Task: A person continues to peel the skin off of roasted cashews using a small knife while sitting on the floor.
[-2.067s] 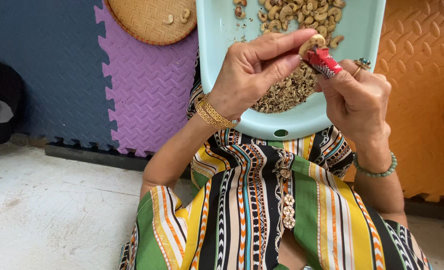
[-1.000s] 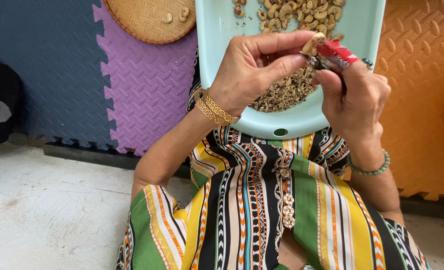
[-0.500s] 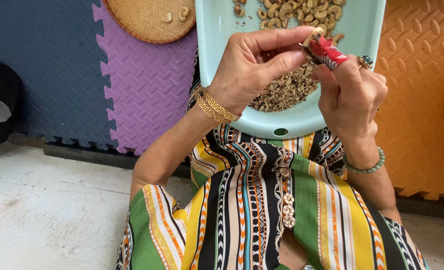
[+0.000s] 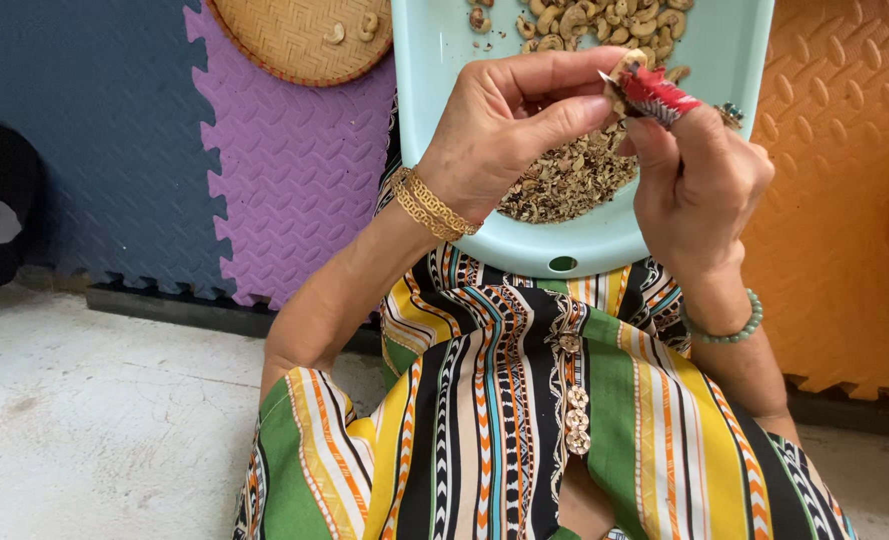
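**A:** ok so what are the hands doing? The left hand [image 4: 509, 125] has thumb and fingers pinched shut on a small pale cashew nut [image 4: 626, 68], held right above the tray.

**B:** yep, and the right hand [image 4: 699, 180] is curled tight around a little tool with a red patterned handle [image 4: 654, 92]. Its thin metal tip touches the nut. Both hands meet over the tray's middle.

**A:** textures: the nut looks smooth and curved, the handle looks wrapped or printed, kinda glossy. The left wrist has flat gold chain bracelets [image 4: 432, 205], the right one a green bead bracelet [image 4: 726, 330].

**B:** under them sits a light blue plastic tray [image 4: 434, 60] with rounded corners, resting on the lap against a striped multicolour dress [image 4: 524, 400]. The hands block part of what's inside.

**A:** what shows: whole curved cashews [image 4: 604, 20] piled at the far end, and a heap of brown flaky skins and crumbs [image 4: 569, 180] nearer the body.

**B:** off to the left there's a round woven basket tray [image 4: 294, 40] with a few cashews in it, lying on purple, blue and orange foam puzzle mats [image 4: 284, 180]. Bare rough concrete floor [image 4: 94, 400] closest to the camera.
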